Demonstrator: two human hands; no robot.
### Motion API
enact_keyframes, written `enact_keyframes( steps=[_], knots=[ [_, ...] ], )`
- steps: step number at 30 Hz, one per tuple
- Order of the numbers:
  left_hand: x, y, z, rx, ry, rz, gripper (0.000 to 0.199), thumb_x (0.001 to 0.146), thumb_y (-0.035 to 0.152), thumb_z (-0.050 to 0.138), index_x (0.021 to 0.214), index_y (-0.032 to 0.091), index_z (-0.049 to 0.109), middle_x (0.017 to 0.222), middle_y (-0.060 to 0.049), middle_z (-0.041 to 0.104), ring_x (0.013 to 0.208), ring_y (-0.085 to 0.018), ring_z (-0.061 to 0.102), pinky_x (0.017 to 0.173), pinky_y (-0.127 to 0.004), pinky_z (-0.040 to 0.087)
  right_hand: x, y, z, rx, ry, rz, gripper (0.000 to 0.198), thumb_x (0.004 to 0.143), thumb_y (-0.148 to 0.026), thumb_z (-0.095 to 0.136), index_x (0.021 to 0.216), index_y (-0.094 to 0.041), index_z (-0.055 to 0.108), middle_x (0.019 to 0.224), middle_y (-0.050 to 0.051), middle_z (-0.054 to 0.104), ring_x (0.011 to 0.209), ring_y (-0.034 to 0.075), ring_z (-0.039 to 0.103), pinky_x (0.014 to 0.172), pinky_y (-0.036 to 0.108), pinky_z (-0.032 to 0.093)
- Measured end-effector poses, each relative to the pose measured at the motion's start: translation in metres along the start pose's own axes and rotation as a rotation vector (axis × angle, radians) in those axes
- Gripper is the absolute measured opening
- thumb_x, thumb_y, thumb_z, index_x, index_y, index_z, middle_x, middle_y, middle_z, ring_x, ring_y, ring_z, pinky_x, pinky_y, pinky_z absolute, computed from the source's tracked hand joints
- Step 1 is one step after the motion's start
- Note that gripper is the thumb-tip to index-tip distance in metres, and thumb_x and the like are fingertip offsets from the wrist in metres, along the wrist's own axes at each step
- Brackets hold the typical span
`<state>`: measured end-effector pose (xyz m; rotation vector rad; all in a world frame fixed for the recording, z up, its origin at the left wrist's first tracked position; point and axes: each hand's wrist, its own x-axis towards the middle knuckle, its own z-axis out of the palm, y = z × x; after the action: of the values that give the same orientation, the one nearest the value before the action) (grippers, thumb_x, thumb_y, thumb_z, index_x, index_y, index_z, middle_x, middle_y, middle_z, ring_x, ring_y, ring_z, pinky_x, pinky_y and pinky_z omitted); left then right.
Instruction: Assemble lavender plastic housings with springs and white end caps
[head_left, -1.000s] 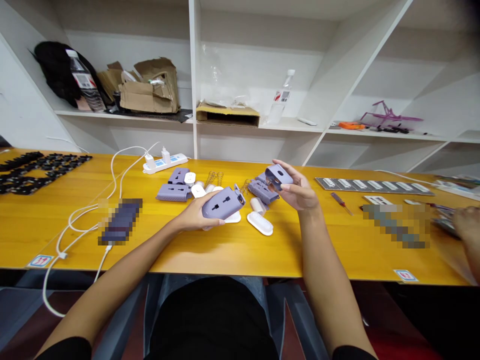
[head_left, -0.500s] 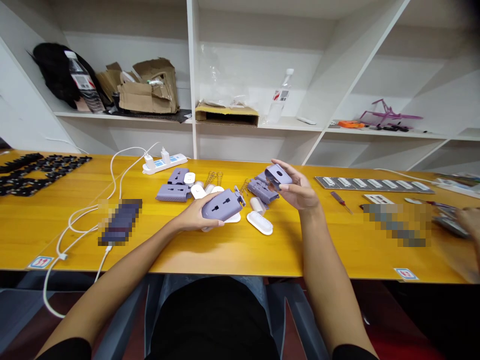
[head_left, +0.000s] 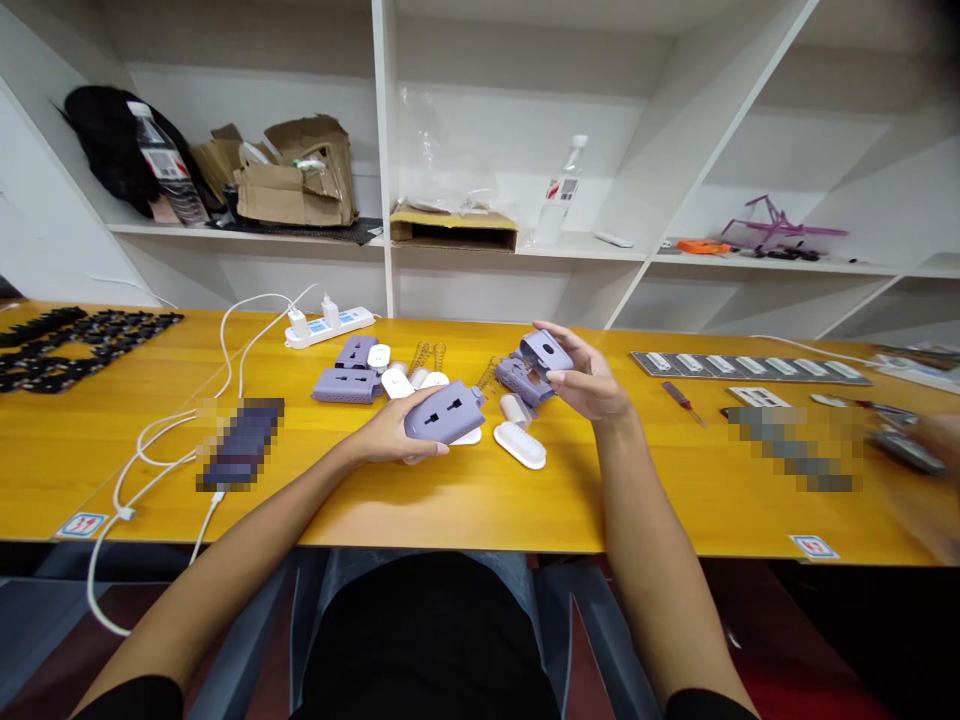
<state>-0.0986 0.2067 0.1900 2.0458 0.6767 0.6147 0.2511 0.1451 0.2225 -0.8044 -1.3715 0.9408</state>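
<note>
My left hand [head_left: 386,430] is closed round a purple plastic housing [head_left: 444,414] with two keyhole-shaped slots facing up. Pinched between the thumb and fingers of my right hand [head_left: 592,380] is a smaller purple plastic cover [head_left: 546,351] with an oval hole. The two parts are apart, held above the table. Beneath and between them lie more purple housings [head_left: 517,378], a pale cylinder [head_left: 514,408] and a white oval cap [head_left: 520,445]. Thin coil springs [head_left: 429,356] stand behind my left hand, near white rounded pieces [head_left: 396,383].
Further purple housings [head_left: 346,385] and a power strip [head_left: 330,327] with white cables are at the back left. A blurred-out phone-like item [head_left: 241,445] lies left. To the right are a screwdriver [head_left: 682,402], a long strip of white parts [head_left: 750,368] and another person's blurred hand [head_left: 937,445].
My right hand has moved slightly left with the small cover, turning it a little. My left hand keeps the housing almost in place. The other person's hand at the right has shifted.
</note>
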Motion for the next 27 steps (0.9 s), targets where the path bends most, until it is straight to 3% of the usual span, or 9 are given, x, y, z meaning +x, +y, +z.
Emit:
enact_keyframes(
  steps=[11, 15, 20, 25, 27],
  knots=[
    [0.0, -0.001, 0.001, -0.017, -0.025, -0.023, 0.111, 0.071, 0.053, 0.095, 0.166, 0.023, 0.046, 0.133, -0.014, 0.072, 0.117, -0.034, 0.071, 0.101, -0.048, 0.06, 0.004, 0.01, 0.013, -0.067, -0.103, 0.012, 0.082, 0.071, -0.037, 0.098, 0.146, -0.032, 0.066, 0.143, 0.009, 0.068, 0.121, 0.029, 0.069, 0.102, 0.041, 0.059],
    [0.0, -0.002, 0.002, -0.047, -0.024, -0.023, 0.112, 0.07, 0.053, 0.095, 0.166, 0.023, 0.045, 0.125, -0.013, 0.075, 0.106, -0.031, 0.074, 0.091, -0.045, 0.063, 0.005, 0.013, 0.019, -0.09, -0.163, 0.009, 0.083, 0.07, -0.034, 0.1, 0.146, -0.032, 0.067, 0.144, 0.009, 0.068, 0.126, 0.029, 0.067, 0.107, 0.042, 0.057],
    [0.001, -0.002, 0.003, -0.038, -0.017, -0.013, 0.11, 0.07, 0.051, 0.096, 0.164, 0.023, 0.047, 0.133, -0.015, 0.072, 0.105, -0.029, 0.073, 0.086, -0.04, 0.063, 0.005, 0.016, 0.029, -0.102, -0.241, 0.011, 0.086, 0.068, -0.033, 0.101, 0.147, -0.033, 0.067, 0.148, 0.011, 0.068, 0.134, 0.033, 0.064, 0.112, 0.05, 0.057],
    [-0.001, 0.003, 0.004, -0.133, -0.083, -0.074, 0.114, 0.074, 0.047, 0.094, 0.169, 0.025, 0.036, 0.101, -0.008, 0.075, 0.06, -0.016, 0.065, 0.056, -0.029, 0.055, 0.005, 0.02, 0.038, -0.09, -0.329, 0.064, 0.09, 0.067, -0.026, 0.102, 0.149, -0.036, 0.065, 0.147, 0.01, 0.068, 0.137, 0.033, 0.063, 0.109, 0.051, 0.061],
    [-0.001, 0.005, 0.005, -0.171, -0.111, -0.073, 0.114, 0.076, 0.046, 0.093, 0.17, 0.025, 0.033, 0.09, -0.004, 0.073, 0.051, -0.012, 0.059, 0.052, -0.027, 0.052, 0.005, 0.021, 0.041, -0.093, -0.357, 0.061, 0.09, 0.068, -0.025, 0.102, 0.149, -0.036, 0.065, 0.149, 0.01, 0.067, 0.137, 0.033, 0.063, 0.109, 0.051, 0.062]
  ],
)
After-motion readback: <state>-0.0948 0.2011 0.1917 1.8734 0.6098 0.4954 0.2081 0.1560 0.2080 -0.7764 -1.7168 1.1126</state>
